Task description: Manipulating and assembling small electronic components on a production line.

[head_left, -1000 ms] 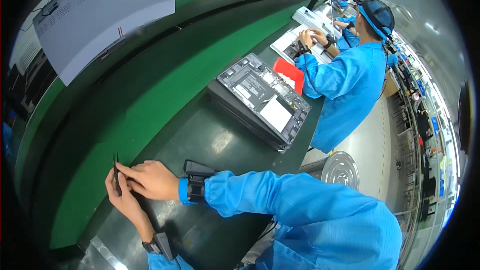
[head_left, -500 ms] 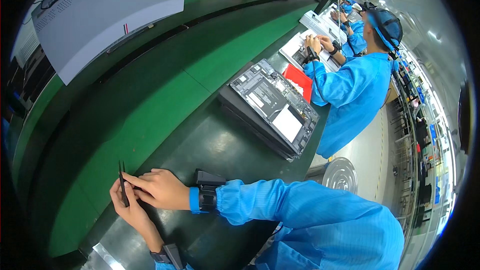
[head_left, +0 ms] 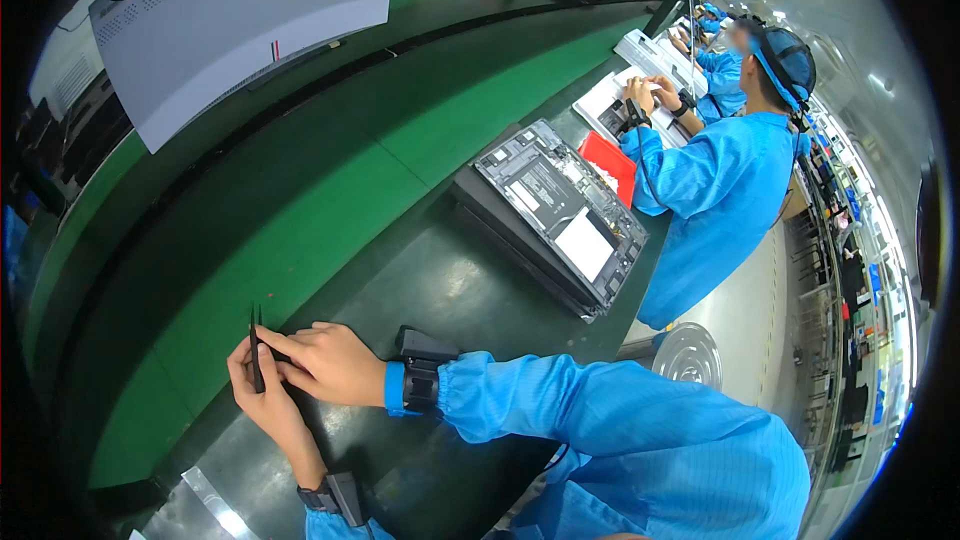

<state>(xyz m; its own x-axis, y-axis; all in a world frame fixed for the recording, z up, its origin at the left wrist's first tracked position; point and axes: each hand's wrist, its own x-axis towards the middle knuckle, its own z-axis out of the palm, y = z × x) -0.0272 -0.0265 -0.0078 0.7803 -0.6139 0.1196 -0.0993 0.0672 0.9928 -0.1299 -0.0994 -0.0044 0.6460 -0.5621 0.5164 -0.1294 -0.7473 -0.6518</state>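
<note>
Pale glossy strip [head_left: 215, 502]: lying flat at the lower left of the dark bench top [head_left: 450, 280].
Grey monitor casing [head_left: 240, 30]: tilted at the far left, dotted with vent holes, beyond the green mat [head_left: 350, 210].
Black tweezers [head_left: 257, 368]: pointing away from the body at the bench's left, tips slightly apart over the green mat.
Left hand [head_left: 265, 405]: pinching the black tweezers between thumb and fingers.
Right hand [head_left: 335, 365]: fingers bent, index reaching the black tweezers; hard to tell whether also gripping.
Blue wristband [head_left: 395, 387]: circling the right wrist beside a black strapped device [head_left: 424, 380].
Opened laptop [head_left: 560, 210]: battery and circuitry exposed, resting on a dark slab [head_left: 510, 245].
Red tray [head_left: 612, 168]: just beyond the opened laptop, near a blue-clad co-worker [head_left: 720, 180].
Round metal stool [head_left: 690, 352]: standing below, right of the bench.
</note>
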